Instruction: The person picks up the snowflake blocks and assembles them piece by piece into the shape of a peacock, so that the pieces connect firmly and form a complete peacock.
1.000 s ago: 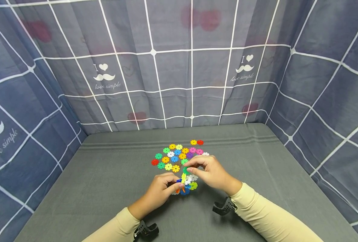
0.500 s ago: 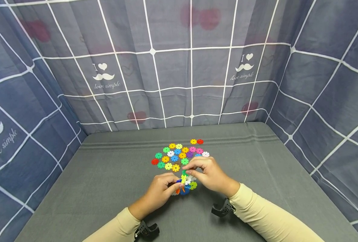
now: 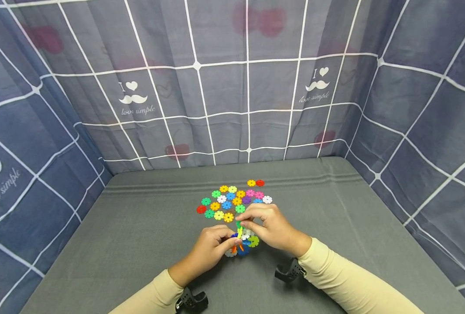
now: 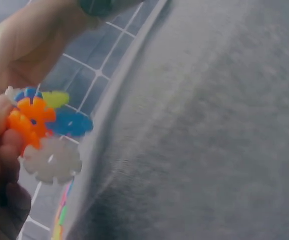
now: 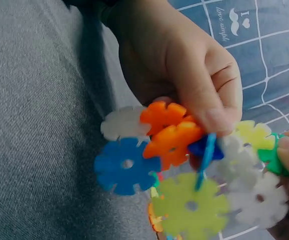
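Note:
In the head view my left hand [image 3: 206,247] grips a cluster of joined plastic snowflake discs above the table. The right wrist view shows its orange disc [image 5: 173,145], blue disc [image 5: 119,167], yellow-green disc [image 5: 192,205] and several white ones. My right hand [image 3: 271,224] pinches a green snowflake disc [image 5: 269,157] between thumb and fingers. That green disc meets a pale yellow disc [image 5: 252,132] on the cluster's far side; how deep they fit together is hidden. From the left wrist, a whitish disc [image 4: 53,160] hangs below the orange ones.
Loose snowflake discs of many colours lie flat beyond my hands, among them a red disc [image 3: 201,209] at the left and a white disc [image 3: 267,199] at the right. The grey cloth-covered table [image 3: 146,226] ends at a checked curtain [image 3: 224,87].
The green disc in my right hand has turned from face-on to nearly edge-on and come against the yellow disc. The cluster has tipped slightly in my left hand, showing more of its white and blue discs.

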`<move>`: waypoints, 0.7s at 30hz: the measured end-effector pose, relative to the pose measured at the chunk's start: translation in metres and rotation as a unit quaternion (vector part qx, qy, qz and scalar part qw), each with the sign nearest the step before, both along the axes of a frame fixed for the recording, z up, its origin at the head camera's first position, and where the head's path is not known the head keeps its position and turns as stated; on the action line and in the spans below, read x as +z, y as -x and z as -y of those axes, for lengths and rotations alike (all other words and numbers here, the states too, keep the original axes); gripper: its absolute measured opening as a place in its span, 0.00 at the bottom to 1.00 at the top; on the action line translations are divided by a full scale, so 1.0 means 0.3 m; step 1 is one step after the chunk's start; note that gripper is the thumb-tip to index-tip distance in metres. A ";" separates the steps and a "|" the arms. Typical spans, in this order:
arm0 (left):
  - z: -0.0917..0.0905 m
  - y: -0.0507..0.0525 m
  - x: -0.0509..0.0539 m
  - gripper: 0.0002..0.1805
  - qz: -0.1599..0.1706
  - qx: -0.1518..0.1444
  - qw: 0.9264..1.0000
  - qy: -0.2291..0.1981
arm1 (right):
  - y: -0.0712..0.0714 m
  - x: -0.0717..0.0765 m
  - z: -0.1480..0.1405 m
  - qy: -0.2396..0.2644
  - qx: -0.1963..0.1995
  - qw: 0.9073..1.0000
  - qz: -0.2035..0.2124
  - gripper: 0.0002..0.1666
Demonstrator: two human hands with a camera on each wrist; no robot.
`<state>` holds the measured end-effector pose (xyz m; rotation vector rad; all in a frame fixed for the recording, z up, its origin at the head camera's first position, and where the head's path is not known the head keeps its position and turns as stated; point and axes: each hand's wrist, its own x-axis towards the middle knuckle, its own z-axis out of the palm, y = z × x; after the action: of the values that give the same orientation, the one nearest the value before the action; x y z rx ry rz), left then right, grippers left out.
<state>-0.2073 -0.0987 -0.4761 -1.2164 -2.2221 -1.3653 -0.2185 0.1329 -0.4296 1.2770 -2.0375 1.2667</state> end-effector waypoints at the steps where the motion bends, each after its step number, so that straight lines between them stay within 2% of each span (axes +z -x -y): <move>1: 0.003 0.001 0.002 0.08 0.024 0.000 1.000 -0.005 | -0.001 0.001 0.001 0.000 -0.004 1.000 0.002 0.16; 4: 0.015 0.009 0.012 0.07 0.109 0.005 0.993 -0.048 | -0.001 0.003 0.001 0.017 -0.015 0.999 0.031 0.20; 6: 0.025 0.018 0.016 0.07 0.174 0.024 0.980 -0.097 | 0.006 0.002 -0.003 0.046 -0.028 0.997 0.063 0.21; 8: 0.034 0.030 0.021 0.08 0.238 0.042 0.958 -0.157 | 0.023 -0.003 -0.016 0.075 -0.052 0.991 0.100 0.20; 10: 0.043 0.044 0.021 0.09 0.297 0.059 0.928 -0.219 | 0.048 -0.016 -0.036 0.084 -0.091 0.984 0.127 0.16; 12: 0.052 0.055 0.021 0.09 0.341 0.068 0.896 -0.275 | 0.078 -0.036 -0.062 0.065 -0.138 0.978 0.143 0.14; 14: 0.060 0.062 0.022 0.08 0.372 0.069 0.869 -0.318 | 0.109 -0.059 -0.091 0.028 -0.186 0.970 0.151 0.14; 16: 0.067 0.069 0.020 0.07 0.393 0.062 0.851 -0.342 | 0.138 -0.087 -0.120 -0.017 -0.223 0.962 0.156 0.16; 17: 0.070 0.072 0.020 0.07 0.401 0.058 0.844 -0.351 | 0.151 -0.101 -0.136 -0.039 -0.236 0.957 0.163 0.17; 21: 0.072 0.079 0.021 0.07 0.422 0.034 0.825 -0.374 | 0.186 -0.155 -0.187 -0.123 -0.269 0.937 0.184 0.23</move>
<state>-0.2311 -0.1204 -0.4697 -0.2318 -1.6950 -2.7349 -0.2744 0.1891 -0.4761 0.5085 -2.6340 1.0609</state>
